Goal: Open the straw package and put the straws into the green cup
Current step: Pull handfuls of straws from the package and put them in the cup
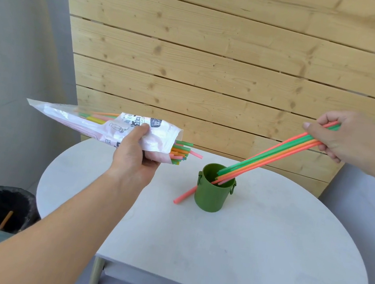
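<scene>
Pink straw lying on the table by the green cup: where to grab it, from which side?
Pinch the pink straw at its free near-left end, coming from above on the cup's left. It lies flat on the table, and its far end runs against or behind the green cup, which leaves no room there. Both hands are full.

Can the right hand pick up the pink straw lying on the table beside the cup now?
Probably not yet: the right hand is full of straws. The pink straw lies uncovered left of the cup.
</scene>
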`<state>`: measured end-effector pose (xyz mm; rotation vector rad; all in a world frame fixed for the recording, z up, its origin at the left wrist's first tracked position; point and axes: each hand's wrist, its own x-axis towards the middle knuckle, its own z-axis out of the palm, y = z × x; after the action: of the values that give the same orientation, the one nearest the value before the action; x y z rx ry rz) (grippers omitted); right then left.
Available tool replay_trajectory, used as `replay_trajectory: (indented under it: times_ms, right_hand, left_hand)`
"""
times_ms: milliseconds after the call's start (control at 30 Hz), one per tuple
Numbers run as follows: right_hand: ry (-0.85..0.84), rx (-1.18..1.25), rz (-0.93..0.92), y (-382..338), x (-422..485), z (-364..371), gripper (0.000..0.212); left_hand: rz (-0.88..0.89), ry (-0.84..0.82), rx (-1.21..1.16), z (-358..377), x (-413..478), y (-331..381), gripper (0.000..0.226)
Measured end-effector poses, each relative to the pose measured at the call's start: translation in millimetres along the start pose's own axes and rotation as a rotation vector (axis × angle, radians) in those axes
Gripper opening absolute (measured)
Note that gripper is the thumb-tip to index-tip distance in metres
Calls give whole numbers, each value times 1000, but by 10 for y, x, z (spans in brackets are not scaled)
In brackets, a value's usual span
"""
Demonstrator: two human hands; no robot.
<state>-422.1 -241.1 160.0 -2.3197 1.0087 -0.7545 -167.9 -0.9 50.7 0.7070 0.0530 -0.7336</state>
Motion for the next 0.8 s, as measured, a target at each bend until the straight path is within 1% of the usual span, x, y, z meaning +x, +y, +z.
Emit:
replay_trajectory:
  times_ms: [100, 267, 367, 400, 467, 567, 633, 800]
  right_hand:
    - [-65, -71, -50, -175, 94, 106, 33]
    - [-208, -170, -105, -359, 237, 457, 36]
    - [-248, -310, -98, -377, 293, 634, 40]
    - [-223, -367, -91, -376, 305, 671, 42]
    - [-116, -428, -76, -359, 320, 717, 45]
    - [29, -442, -59, -312, 317, 745, 47]
    - [59, -430, -35, -281, 300, 764, 49]
    - [49, -472, -17, -275, 223, 816, 55]
  left_hand:
    - [3, -13, 2, 6, -22, 0, 46]
    - [-6, -32, 15, -8, -33, 8, 51]
    - [-13, -18, 17, -34, -27, 39, 50]
    - [-16, -17, 21, -47, -25, 53, 49]
    - [-20, -34, 30, -81, -13, 80, 47]
    - [-21, -51, 40, -127, 7, 119, 32]
    - [-19, -48, 39, -146, 14, 141, 26]
    - [-10, -45, 29, -161, 10, 162, 22]
